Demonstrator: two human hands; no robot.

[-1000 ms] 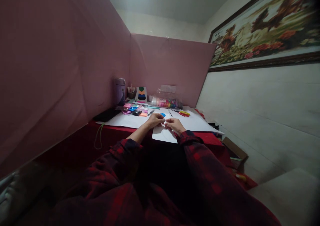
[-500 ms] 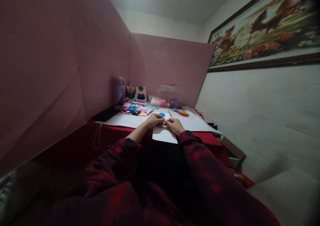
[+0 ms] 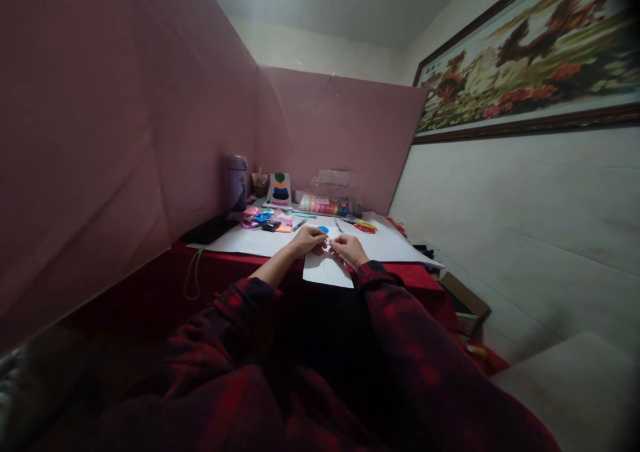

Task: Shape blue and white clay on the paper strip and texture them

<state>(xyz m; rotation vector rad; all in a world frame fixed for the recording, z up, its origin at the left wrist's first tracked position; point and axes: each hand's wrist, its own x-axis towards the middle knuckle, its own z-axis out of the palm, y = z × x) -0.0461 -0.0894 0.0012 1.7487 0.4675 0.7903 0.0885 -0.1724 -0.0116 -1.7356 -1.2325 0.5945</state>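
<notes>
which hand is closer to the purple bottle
Left. The left hand is to the right of the purple bottle, on its near side; the right hand is farther to the right.

Red-clothed table point(image 3: 423, 277), viewed from its near edge. Left hand point(image 3: 309, 241) and right hand point(image 3: 350, 249) met near mid-edge, fingertips pinching a small white piece point(image 3: 329, 243); material unclear. Beneath: white paper point(image 3: 327, 273), overhanging the near edge, curved line visible. Blue piece point(image 3: 323, 229) lay just beyond the hands. Left: colored packets point(image 3: 270, 219) on the white sheet point(image 3: 240, 242); black item point(image 3: 210, 229) by the left edge, green cord point(image 3: 193, 275) hanging. Purple tumbler point(image 3: 237, 184) stood near the far left corner. Far edge: clear bag of multicolored contents point(image 3: 330, 204). Right of center: scissors with red and yellow handles point(image 3: 365, 227).
</notes>
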